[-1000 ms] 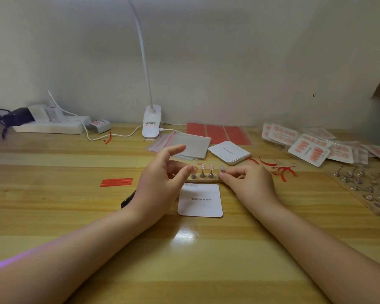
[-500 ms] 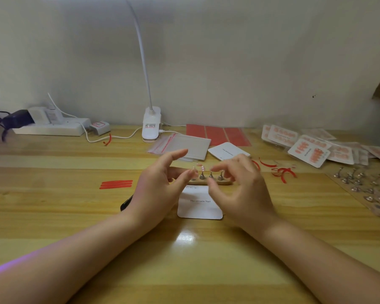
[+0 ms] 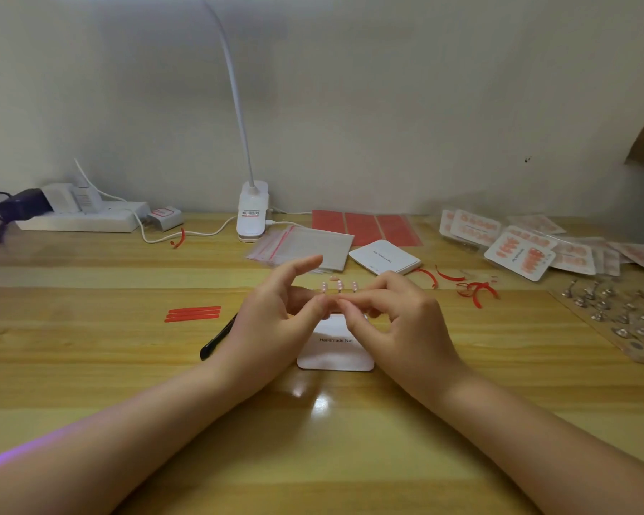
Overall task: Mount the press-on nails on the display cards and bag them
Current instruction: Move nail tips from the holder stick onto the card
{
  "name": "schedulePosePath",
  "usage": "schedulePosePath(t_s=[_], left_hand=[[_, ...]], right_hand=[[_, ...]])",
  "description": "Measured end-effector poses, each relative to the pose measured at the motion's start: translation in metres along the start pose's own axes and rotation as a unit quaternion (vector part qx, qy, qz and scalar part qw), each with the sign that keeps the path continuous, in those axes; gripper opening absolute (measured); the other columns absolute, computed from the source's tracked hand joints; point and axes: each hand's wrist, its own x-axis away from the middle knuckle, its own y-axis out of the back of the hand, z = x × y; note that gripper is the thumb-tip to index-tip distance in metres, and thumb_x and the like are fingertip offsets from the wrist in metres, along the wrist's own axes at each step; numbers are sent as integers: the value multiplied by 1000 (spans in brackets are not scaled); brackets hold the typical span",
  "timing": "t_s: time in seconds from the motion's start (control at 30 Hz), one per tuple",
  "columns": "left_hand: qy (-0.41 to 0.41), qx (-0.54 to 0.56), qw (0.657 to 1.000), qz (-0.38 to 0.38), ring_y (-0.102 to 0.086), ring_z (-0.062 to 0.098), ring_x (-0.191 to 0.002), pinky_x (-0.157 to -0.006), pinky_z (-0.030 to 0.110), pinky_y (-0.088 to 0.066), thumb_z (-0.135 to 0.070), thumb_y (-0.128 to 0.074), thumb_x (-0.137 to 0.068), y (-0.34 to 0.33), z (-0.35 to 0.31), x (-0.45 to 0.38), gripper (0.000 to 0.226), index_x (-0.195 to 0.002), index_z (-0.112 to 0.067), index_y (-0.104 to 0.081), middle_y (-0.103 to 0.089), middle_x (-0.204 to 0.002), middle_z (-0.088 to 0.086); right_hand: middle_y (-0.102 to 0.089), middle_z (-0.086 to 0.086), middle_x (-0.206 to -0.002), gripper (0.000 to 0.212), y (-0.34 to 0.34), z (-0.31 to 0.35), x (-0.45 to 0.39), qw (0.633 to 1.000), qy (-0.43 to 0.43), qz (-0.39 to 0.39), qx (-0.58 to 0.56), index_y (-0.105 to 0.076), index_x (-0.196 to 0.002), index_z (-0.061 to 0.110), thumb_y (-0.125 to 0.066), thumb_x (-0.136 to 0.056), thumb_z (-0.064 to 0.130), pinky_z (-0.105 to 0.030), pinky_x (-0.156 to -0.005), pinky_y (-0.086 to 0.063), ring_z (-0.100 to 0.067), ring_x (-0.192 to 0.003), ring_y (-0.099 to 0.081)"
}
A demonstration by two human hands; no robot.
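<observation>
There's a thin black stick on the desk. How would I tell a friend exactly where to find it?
Start at the white clip lamp standing at the back of the wooden desk, then come straight toward the person. The black pen lies slanted on the wood just outside the left hand, below three red strips. It is the only dark, slender thing there; its neighbours are red or white.

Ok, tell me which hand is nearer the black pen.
Left. The left hand sits right beside the black pen, hiding its upper end; the right hand is farther, beyond the white card.
</observation>
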Motion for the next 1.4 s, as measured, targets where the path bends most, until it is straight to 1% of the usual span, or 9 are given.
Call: schedulePosePath(t_s=[0.17,0.27,0.43,0.57,0.7,0.87,1.03,1.2,1.4], left_hand=[[-136,-159,978,-25,-67,5,-89,-78,13,-49,-26,-72,-82,0,-3,2,54,-130,-21,-48,-69,-104,-12],[-200,-203,958,-26,-66,8,-92,-81,24,-52,-29,-71,-81,1,-5,2,54,-129,-23,-48,-68,-109,-6],[-230,-206,951,-36,-67,11,-90,-81,32,-54,-24,-73,-82,2,-6,2,51,-127,-23,-50,-70,-105,-4],[-162,-262,951,-36,-66,8,-80,-72,39,-57,-27,-73,-85,4,0,0,55,-133,-17,-48,-67,-98,-14],[-48,-300,952,-27,-61,3,-77,-71,38,-53,-29,-65,-90,6,13,-4,64,-143,-28,-28,-53,-93,-27],[-3,-248,969,-7,-61,3,-88,-83,39,-53,-23,-59,-94,9,18,-9,62,-146,-24,-25,-55,-100,-19],[-28,-240,970,-21,-61,4,-91,-80,36,-55,-20,-61,-93,11,18,-9,61,-145,-21,-29,-55,-98,-18],[-4,-210,978,-2,-60,0,-87,-77,22,-52,-22,-62,-92,8,22,-8,61,-143,-26,-29,-57,-98,-18],[34,-110,993,-21,-66,0,-84,-73,13,-50,-18,-68,-89,8,21,-12,60,-139,-26,-35,-65,-93,-10]], right_hand=[[-68,0,-68,13,-1,5,-2,961,-235,4,-146,-77,-74,15,-73,-84,23,-18,-60,-45,-6,-62,-58],[-72,-3,-72,14,1,11,-4,931,-289,27,-221,-77,-73,17,-73,-83,25,-17,-61,-47,-5,-62,-58],[-67,12,-60,17,3,11,-5,925,-287,59,-242,-76,-72,16,-69,-87,19,-7,-56,-42,5,-57,-57],[-57,5,-55,27,11,-4,-8,974,-204,99,4,-69,-72,5,-57,-91,22,-22,-53,-37,-7,-56,-48],[-61,7,-74,10,13,-14,-6,962,-148,150,172,-63,-79,18,-56,-85,20,-24,-61,-36,-14,-80,-50],[-61,10,-98,16,10,-21,-6,960,-170,155,163,-63,-100,22,-59,-86,30,-25,-82,-37,-15,-104,-48],[-41,15,-132,83,11,-12,-7,936,-118,285,170,-46,-139,31,-56,-70,76,-25,-102,-25,-10,-126,-28],[-34,17,-131,83,12,-13,-8,927,-117,311,174,-53,-130,31,-61,-63,80,-24,-100,-19,-8,-128,-20],[-38,19,-116,83,13,-13,-8,939,-144,279,143,-44,-119,33,-70,-52,75,-24,-91,-27,-5,-116,-29]])
